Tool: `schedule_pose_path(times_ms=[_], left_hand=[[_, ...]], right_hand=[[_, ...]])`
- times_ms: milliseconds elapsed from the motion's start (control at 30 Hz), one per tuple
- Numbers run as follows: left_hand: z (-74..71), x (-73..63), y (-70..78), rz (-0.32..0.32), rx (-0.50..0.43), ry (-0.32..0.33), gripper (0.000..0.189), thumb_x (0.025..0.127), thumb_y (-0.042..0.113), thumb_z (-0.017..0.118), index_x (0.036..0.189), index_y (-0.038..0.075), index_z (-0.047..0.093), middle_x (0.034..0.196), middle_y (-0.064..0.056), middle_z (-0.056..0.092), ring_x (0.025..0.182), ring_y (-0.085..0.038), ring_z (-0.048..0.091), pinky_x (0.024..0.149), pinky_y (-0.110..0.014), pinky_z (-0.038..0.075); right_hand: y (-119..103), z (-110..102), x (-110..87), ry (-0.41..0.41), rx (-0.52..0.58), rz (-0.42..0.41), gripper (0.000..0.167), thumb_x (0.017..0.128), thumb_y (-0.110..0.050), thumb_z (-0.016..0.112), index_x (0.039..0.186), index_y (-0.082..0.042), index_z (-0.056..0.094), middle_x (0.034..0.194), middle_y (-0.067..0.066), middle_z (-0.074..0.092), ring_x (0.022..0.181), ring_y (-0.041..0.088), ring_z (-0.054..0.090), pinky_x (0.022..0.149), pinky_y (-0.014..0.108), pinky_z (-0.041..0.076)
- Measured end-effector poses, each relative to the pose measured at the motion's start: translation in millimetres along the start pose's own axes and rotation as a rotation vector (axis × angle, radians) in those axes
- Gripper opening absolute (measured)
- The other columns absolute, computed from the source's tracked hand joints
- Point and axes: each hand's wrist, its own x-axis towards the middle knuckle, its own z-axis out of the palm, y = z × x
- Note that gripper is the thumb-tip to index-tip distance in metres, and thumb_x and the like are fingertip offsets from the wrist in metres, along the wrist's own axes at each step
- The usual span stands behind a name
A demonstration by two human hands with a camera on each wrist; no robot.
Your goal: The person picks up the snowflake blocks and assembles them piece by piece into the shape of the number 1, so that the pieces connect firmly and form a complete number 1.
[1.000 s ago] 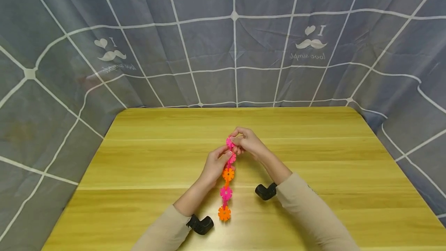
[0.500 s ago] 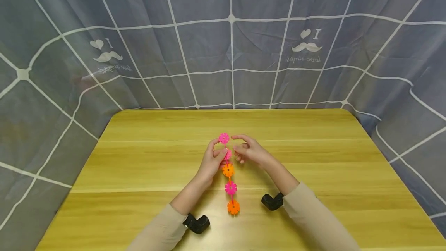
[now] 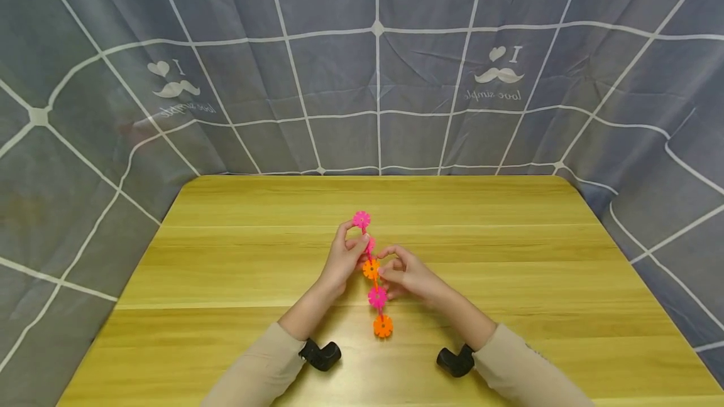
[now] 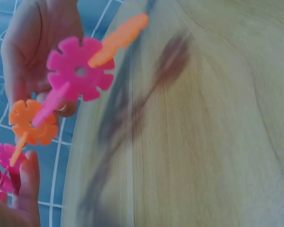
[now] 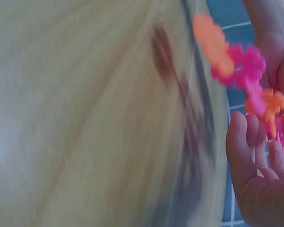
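A chain of pink and orange notched plastic discs, like flower-shaped linking pieces, is held up over the table. My left hand (image 3: 342, 262) pinches a pink disc (image 3: 370, 245) near the chain's far end between thumb and fingers. Past it sticks out the far pink disc (image 3: 362, 219). My right hand (image 3: 411, 276) is beside the middle orange disc (image 3: 371, 269), thumb and fingertips right at its edge, fingers loosely bent and apart. Towards the near end hang another pink disc (image 4: 80, 69) and the last orange disc (image 3: 383, 326). Thin discs seen edge-on join the flat ones.
The wooden table (image 3: 226, 269) lies below the chain, whose shadow (image 4: 173, 56) falls on it. Black camera mounts sit at the left wrist (image 3: 320, 355) and right wrist (image 3: 455, 361). A grey curtain (image 3: 339, 80) with white lines surrounds the table's far side.
My right hand has let go of the far pink disc and moved down the chain to the middle orange disc. My left hand keeps its pinch; the chain's near end has swung right.
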Motion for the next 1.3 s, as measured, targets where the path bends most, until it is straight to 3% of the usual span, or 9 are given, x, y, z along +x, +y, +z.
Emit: schedule_pose_path(times_ms=[200,400,667,900,1300], left_hand=[[1.2,4.4,0.6,-0.014,0.019,0.016,0.043,0.097,0.020,0.052,0.135,0.012,0.035,0.083,-0.004,0.060,0.061,-0.009,0.050,0.052,-0.016,0.045],[0.5,9.2,1.4,0.002,0.038,-0.008,0.042,0.096,0.013,0.051,0.136,0.012,0.035,0.089,-0.012,0.060,0.065,-0.011,0.053,0.056,-0.020,0.047],[-9.5,31.5,2.5,0.055,0.184,-0.017,0.043,0.093,0.004,0.054,0.134,0.006,0.044,0.093,-0.014,0.058,0.080,-0.029,0.061,0.065,-0.035,0.053],[-12.8,51.5,-0.6,0.032,0.172,-0.056,0.043,0.090,-0.004,0.055,0.133,-0.001,0.045,0.084,-0.012,0.058,0.062,-0.014,0.057,0.063,-0.027,0.054],[-13.3,66.1,-20.0,0.016,0.210,0.008,0.033,0.088,-0.003,0.059,0.121,-0.009,0.054,0.088,-0.019,0.063,0.064,-0.010,0.058,0.059,-0.020,0.051]], right_hand=[[3,7,2.4,0.038,-0.018,0.045,0.033,0.094,-0.008,0.053,0.123,0.001,0.039,0.080,0.005,0.050,0.062,0.012,0.054,0.052,0.026,0.054],[5,9,12.6,0.097,-0.016,0.084,0.026,0.097,-0.010,0.048,0.120,0.000,0.042,0.076,0.004,0.050,0.055,0.011,0.052,0.047,0.022,0.051],[6,4,27.8,0.100,0.009,0.106,0.021,0.098,-0.008,0.045,0.117,-0.001,0.042,0.071,0.002,0.051,0.053,0.011,0.052,0.048,0.023,0.051],[8,-3,42.0,0.151,-0.019,0.156,0.023,0.096,-0.007,0.047,0.118,-0.001,0.046,0.072,0.004,0.051,0.053,0.011,0.049,0.047,0.021,0.050],[10,-7,56.5,0.235,-0.073,0.179,0.029,0.090,-0.002,0.058,0.117,0.005,0.052,0.067,0.006,0.057,0.047,0.010,0.054,0.044,0.021,0.050]])
